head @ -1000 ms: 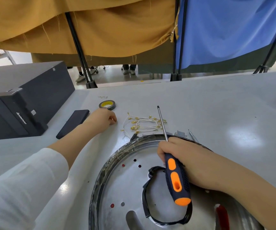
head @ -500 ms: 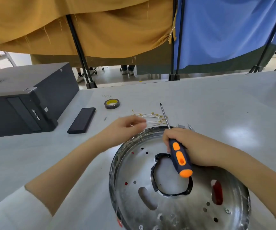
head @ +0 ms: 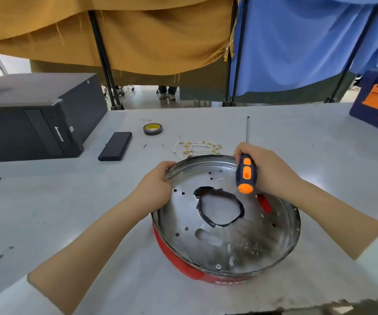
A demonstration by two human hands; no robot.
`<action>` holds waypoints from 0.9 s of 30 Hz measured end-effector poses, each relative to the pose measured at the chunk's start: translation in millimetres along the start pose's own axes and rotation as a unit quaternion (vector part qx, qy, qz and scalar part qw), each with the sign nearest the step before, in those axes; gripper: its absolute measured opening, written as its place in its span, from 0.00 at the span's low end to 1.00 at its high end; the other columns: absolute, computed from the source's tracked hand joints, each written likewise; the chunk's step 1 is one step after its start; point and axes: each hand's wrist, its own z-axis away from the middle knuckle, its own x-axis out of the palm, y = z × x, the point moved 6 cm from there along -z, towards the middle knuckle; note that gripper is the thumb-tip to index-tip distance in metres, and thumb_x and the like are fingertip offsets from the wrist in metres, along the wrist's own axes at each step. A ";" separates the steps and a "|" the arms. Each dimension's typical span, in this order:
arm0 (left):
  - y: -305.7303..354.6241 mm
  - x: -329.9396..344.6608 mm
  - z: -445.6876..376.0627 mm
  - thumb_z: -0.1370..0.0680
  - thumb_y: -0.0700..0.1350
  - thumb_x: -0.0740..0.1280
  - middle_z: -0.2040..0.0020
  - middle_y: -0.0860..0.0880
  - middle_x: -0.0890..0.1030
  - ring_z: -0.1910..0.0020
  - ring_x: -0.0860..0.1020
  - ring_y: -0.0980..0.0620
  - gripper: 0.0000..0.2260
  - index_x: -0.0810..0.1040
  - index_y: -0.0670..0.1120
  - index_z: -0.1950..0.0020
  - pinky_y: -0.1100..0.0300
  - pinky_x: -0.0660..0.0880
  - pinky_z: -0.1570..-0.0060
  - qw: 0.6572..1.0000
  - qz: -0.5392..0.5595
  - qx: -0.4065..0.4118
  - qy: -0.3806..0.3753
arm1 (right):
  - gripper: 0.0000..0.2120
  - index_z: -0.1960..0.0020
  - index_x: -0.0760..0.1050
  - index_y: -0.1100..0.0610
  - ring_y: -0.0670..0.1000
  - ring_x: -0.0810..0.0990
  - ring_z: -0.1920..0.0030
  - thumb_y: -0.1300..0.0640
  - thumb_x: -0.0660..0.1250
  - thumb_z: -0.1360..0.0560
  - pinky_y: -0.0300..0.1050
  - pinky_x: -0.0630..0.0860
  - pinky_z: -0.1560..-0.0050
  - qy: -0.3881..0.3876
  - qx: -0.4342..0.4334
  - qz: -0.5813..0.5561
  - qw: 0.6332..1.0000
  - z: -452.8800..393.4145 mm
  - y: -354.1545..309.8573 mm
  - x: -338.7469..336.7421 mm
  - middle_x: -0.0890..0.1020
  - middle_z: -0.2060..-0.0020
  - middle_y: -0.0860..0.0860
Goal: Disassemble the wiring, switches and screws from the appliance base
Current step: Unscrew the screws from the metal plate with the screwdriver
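The round metal appliance base (head: 226, 223) sits near the middle of the gray tabletop (head: 297, 144). The left hand (head: 155, 185) grips its left rim, fingers curled over the edge. The right hand (head: 265, 169) is wrapped around an orange-and-black screwdriver (head: 246, 173), shaft pointing far. Loose wires (head: 195, 147) lie just beyond the base.

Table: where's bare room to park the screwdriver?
Free: right of the appliance base, before the blue box; also left of the base, below the phone. Crowded: behind the base, with wires, tape roll and loose screws.
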 end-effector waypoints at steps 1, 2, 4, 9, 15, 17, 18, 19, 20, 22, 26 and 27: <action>-1.4 -0.6 4.2 0.21 0.36 0.55 0.53 0.58 0.74 0.61 0.71 0.65 0.21 0.69 0.55 0.32 0.76 0.66 0.71 1.000 -0.003 -0.005 0.000 | 0.14 0.53 0.69 0.52 0.56 0.75 0.59 0.67 0.65 0.32 0.51 0.74 0.57 0.017 0.019 0.008 1.000 -2.8 1.3 1.0 0.77 0.59 0.50; -2.9 -0.9 8.3 0.21 0.36 0.55 0.55 0.59 0.73 0.61 0.71 0.65 0.22 0.68 0.55 0.32 0.76 0.65 0.71 1.000 -0.005 -0.009 -0.007 | 0.14 0.53 0.68 0.52 0.56 0.74 0.59 0.68 0.64 0.31 0.51 0.74 0.57 0.028 0.032 0.007 0.999 -5.9 4.2 0.5 0.77 0.60 0.51; -5.0 -2.9 15.0 0.21 0.38 0.57 0.56 0.61 0.73 0.61 0.73 0.63 0.22 0.66 0.57 0.31 0.72 0.69 0.71 0.999 -0.001 -0.022 -0.035 | 0.13 0.53 0.69 0.52 0.57 0.74 0.59 0.69 0.63 0.30 0.49 0.73 0.57 0.014 0.040 -0.016 0.999 -9.7 8.9 1.4 0.78 0.59 0.53; 3.6 -13.5 7.6 0.23 0.43 0.67 0.48 0.59 0.74 0.58 0.77 0.61 0.26 0.62 0.58 0.28 0.73 0.71 0.70 0.996 0.021 -0.027 -0.083 | 0.17 0.58 0.68 0.50 0.54 0.74 0.58 0.72 0.65 0.32 0.45 0.70 0.57 -0.054 -0.019 -0.046 0.997 -7.6 2.4 4.3 0.76 0.62 0.45; 37.4 11.3 -19.3 0.22 0.46 0.65 0.35 0.52 0.74 0.43 0.74 0.54 0.21 0.68 0.54 0.29 0.68 0.69 0.48 0.986 -0.085 0.066 -0.125 | 0.16 0.57 0.69 0.51 0.51 0.73 0.59 0.71 0.65 0.32 0.42 0.70 0.59 -0.076 -0.046 -0.037 0.995 -6.7 -2.3 5.2 0.76 0.62 0.46; 40.0 19.5 -22.2 0.20 0.42 0.62 0.32 0.52 0.73 0.39 0.72 0.52 0.19 0.69 0.52 0.29 0.70 0.65 0.47 0.979 -0.129 0.086 -0.133 | 0.14 0.57 0.70 0.53 0.52 0.74 0.61 0.70 0.66 0.32 0.40 0.69 0.61 -0.073 -0.048 -0.040 0.995 -4.7 -1.9 5.0 0.76 0.62 0.46; 37.4 20.3 -23.5 0.20 0.42 0.61 0.31 0.51 0.72 0.36 0.71 0.51 0.19 0.69 0.51 0.29 0.68 0.64 0.43 0.979 -0.135 0.078 -0.132 | 0.12 0.56 0.70 0.54 0.53 0.74 0.61 0.69 0.66 0.32 0.40 0.70 0.62 -0.064 -0.048 -0.039 0.996 -3.7 -1.2 3.6 0.77 0.62 0.47; 33.4 19.5 -23.6 0.19 0.41 0.60 0.31 0.50 0.72 0.35 0.70 0.50 0.18 0.69 0.50 0.29 0.65 0.64 0.42 0.981 -0.134 0.067 -0.127 | 0.11 0.55 0.71 0.55 0.55 0.76 0.60 0.69 0.66 0.32 0.42 0.72 0.61 -0.051 -0.047 -0.041 0.997 -2.5 -0.2 1.6 0.78 0.61 0.49; 29.2 17.6 -22.8 0.19 0.41 0.60 0.33 0.50 0.73 0.37 0.71 0.50 0.18 0.69 0.50 0.29 0.64 0.64 0.44 0.982 -0.132 0.059 -0.119 | 0.12 0.55 0.71 0.55 0.56 0.77 0.59 0.69 0.66 0.32 0.46 0.73 0.59 -0.039 -0.045 -0.048 0.997 -1.2 0.0 -1.4 0.79 0.60 0.51; 21.3 12.9 -19.9 0.19 0.41 0.59 0.36 0.49 0.75 0.43 0.72 0.51 0.16 0.70 0.49 0.31 0.64 0.63 0.48 0.984 -0.138 0.049 -0.097 | 0.14 0.54 0.71 0.53 0.56 0.78 0.56 0.69 0.68 0.32 0.49 0.75 0.55 -0.030 -0.049 -0.070 0.996 0.2 -1.3 -6.4 0.80 0.57 0.52; 9.9 0.9 -12.6 0.20 0.39 0.57 0.43 0.46 0.77 0.51 0.71 0.50 0.14 0.72 0.48 0.35 0.61 0.64 0.54 0.988 -0.145 0.028 -0.050 | 0.13 0.52 0.71 0.54 0.58 0.78 0.56 0.67 0.69 0.31 0.50 0.76 0.54 -0.050 -0.045 -0.053 0.996 -3.4 -3.6 -0.8 0.79 0.58 0.52; 7.0 -2.0 -10.5 0.20 0.38 0.57 0.43 0.46 0.77 0.52 0.71 0.50 0.14 0.72 0.48 0.36 0.61 0.64 0.55 0.989 -0.143 0.020 -0.039 | 0.12 0.53 0.70 0.53 0.58 0.77 0.56 0.66 0.68 0.31 0.52 0.76 0.54 -0.054 -0.038 -0.035 0.997 -5.4 -3.5 4.2 0.79 0.59 0.51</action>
